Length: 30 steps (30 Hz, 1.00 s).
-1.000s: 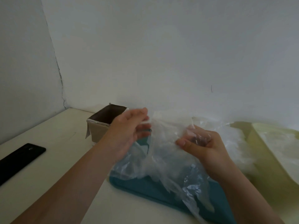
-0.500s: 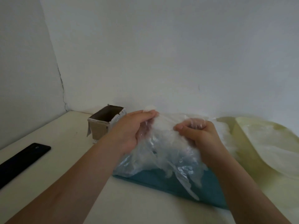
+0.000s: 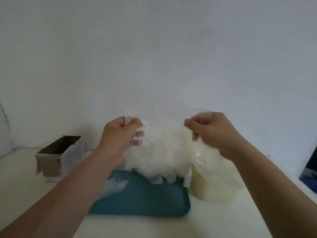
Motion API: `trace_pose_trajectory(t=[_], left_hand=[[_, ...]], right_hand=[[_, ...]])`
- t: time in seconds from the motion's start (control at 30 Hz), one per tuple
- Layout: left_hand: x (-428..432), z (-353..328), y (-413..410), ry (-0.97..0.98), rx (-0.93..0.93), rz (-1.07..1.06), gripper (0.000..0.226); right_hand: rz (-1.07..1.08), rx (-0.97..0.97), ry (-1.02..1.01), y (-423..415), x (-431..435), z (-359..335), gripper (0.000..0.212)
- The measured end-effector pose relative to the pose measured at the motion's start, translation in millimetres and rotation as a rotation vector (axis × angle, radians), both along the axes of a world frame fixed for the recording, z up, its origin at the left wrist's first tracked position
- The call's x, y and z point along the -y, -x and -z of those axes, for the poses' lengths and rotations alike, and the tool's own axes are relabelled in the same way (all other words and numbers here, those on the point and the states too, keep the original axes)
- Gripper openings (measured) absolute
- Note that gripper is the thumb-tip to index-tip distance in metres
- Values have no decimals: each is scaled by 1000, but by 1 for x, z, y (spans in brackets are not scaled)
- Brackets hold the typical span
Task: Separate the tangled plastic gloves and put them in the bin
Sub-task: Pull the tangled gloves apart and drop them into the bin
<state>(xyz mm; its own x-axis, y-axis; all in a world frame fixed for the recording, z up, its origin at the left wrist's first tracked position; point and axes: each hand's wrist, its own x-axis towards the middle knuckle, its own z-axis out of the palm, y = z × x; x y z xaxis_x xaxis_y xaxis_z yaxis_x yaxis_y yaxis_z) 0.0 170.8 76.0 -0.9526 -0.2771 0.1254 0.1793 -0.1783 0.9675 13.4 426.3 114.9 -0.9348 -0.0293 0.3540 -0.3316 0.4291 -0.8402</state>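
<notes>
Gloves (image 3: 161, 152), one clump, gripped by left hand (image 3: 120, 133), right hand (image 3: 211, 129), one tray (image 3: 145, 200)

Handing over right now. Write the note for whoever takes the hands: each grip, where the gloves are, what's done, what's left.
Left hand: grips the glove clump by its upper left edge.
Right hand: grips its upper right edge.
The clump hangs stretched between them, above the teal tray.
One loose glove lies on the tray, beside the left forearm.
Cardboard box stands left of the tray, pale yellow container right of it.
Done: clump lifted and spread.
Left: pull the gloves apart, drop each in the bin.
</notes>
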Motion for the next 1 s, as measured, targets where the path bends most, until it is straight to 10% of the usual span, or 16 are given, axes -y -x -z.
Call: trace_pose_trajectory(t=[0.5,0.67,0.8,1.0], left_hand=[[-81,-62,17,-195,-32,717,10],[-140,-35,65,44,136,547,20],[-178,-8,92,238,222,478,25],[-207,10,99,395,232,396,33]], right_hand=[[162,134,-580,113,-89,52,25],[155,180,-338,129,-106,55,10],[311,11,-157,104,-135,35,76],[164,45,-263,41,-106,13,33]])
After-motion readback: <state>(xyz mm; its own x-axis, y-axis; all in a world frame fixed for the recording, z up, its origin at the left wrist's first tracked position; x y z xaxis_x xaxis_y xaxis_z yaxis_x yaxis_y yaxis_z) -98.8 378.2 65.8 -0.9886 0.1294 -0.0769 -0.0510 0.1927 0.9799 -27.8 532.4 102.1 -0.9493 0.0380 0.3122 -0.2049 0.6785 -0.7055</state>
